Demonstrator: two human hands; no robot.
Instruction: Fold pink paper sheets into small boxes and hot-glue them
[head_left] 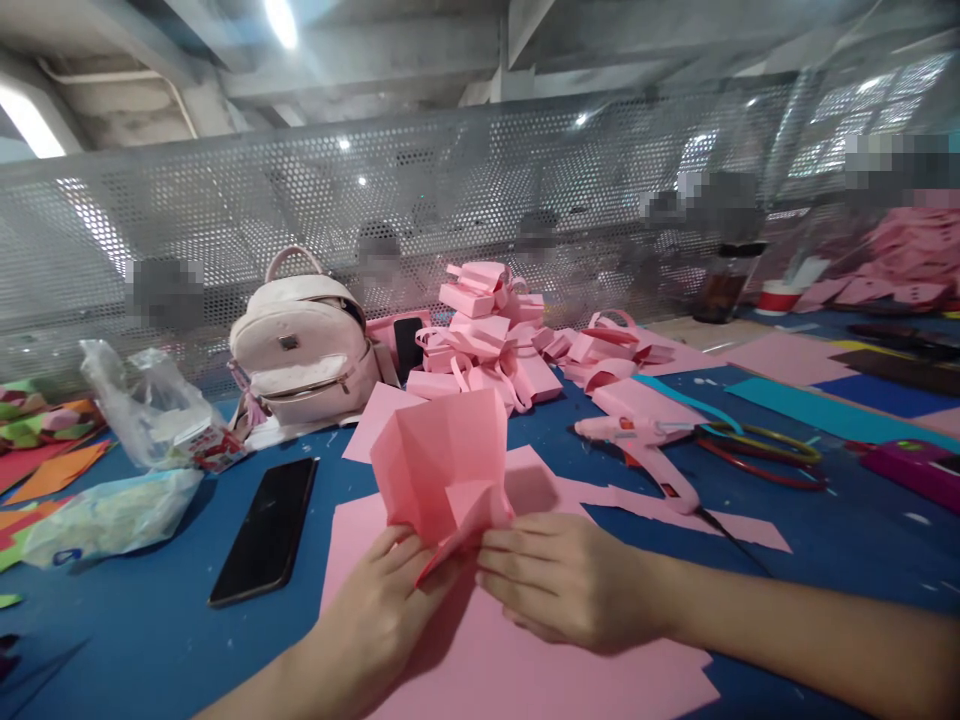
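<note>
Head view: left grip (390, 600), right grip (562, 580) holding folded pink paper (446, 460); some fingertips hidden.

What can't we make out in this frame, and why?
All head view:
- Lower part of folded pink paper: hidden by left hand and right hand.
- Far end of glue gun cord: lost at the right forearm.
- Purple device: cut off, right edge.
- Dark object: cut off, left edge.
- Figures behind mesh panel: blurred, screened by mesh.
</note>
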